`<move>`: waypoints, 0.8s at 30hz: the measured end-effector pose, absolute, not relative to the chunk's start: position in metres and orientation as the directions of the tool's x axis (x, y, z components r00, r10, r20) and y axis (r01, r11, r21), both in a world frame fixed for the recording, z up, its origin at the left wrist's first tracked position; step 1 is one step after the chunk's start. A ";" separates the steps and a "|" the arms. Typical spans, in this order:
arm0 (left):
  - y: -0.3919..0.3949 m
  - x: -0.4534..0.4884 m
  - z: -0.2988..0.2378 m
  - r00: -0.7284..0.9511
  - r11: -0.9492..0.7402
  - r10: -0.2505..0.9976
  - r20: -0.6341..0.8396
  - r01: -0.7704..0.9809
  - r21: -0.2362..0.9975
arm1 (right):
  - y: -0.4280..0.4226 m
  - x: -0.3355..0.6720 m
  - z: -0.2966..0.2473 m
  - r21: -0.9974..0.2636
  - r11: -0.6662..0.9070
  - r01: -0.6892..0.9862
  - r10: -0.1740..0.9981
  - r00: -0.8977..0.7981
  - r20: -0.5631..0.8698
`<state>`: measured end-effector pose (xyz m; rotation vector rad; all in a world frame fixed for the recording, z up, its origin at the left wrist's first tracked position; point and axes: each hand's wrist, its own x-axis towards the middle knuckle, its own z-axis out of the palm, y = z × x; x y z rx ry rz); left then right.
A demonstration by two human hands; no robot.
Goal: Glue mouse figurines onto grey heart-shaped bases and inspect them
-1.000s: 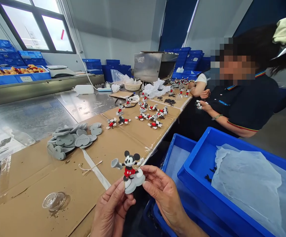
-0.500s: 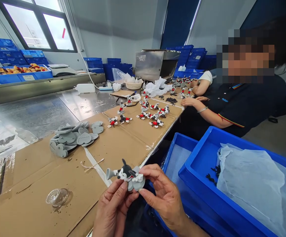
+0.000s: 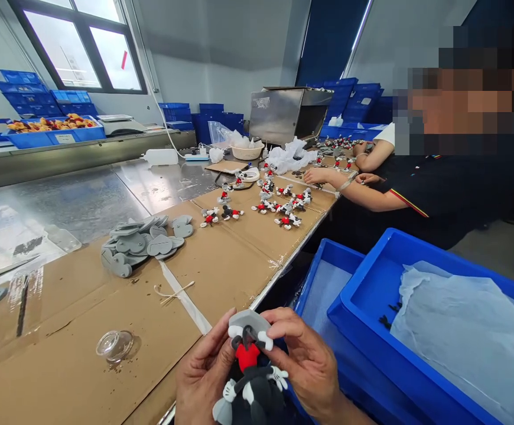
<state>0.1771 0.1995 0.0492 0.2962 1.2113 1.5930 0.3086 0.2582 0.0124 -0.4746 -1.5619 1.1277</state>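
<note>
Figurine (image 3: 247,358) left of the trays (image 3: 372,348)

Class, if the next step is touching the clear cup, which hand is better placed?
Probably the left hand: it is nearer the cup; the right hand is nearer the blue tray. Both hold the figure.

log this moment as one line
left hand and right hand: holding mouse figurine by gray base | figurine: tipped, head low in view | on cardboard: gray pieces, clear dish

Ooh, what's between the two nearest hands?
In the head view, a toy mouse on a grey base is between the left hand and right hand.
</note>
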 end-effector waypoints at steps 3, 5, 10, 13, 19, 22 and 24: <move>0.199 0.175 0.046 -0.406 0.096 0.841 -0.357 -0.537 0.838 | 0.259 0.311 0.014 -0.813 0.522 -0.260 0.754 -0.305 0.582; 0.199 0.175 0.045 -0.420 0.079 0.842 -0.338 -0.524 0.848 | 0.259 0.312 0.015 -0.802 0.532 -0.271 0.749 -0.292 0.595; 0.197 0.176 0.044 -0.445 0.040 0.847 -0.293 -0.495 0.868 | 0.258 0.312 0.017 -0.802 0.523 -0.288 0.757 -0.274 0.593; 0.196 0.176 0.043 -0.399 0.046 0.863 -0.310 -0.549 0.834 | 0.258 0.311 0.016 -0.816 0.488 -0.309 0.781 -0.263 0.566; 0.194 0.175 0.041 -0.356 0.068 0.854 -0.380 -0.648 0.758 | 0.256 0.311 0.016 -0.846 0.401 -0.353 0.826 -0.261 0.500; 0.195 0.176 0.040 -0.387 0.059 0.842 -0.377 -0.628 0.776 | 0.255 0.310 0.017 -0.851 0.381 -0.360 0.835 -0.260 0.484; 0.194 0.176 0.039 -0.411 0.031 0.838 -0.359 -0.621 0.783 | 0.255 0.310 0.018 -0.850 0.383 -0.362 0.833 -0.262 0.487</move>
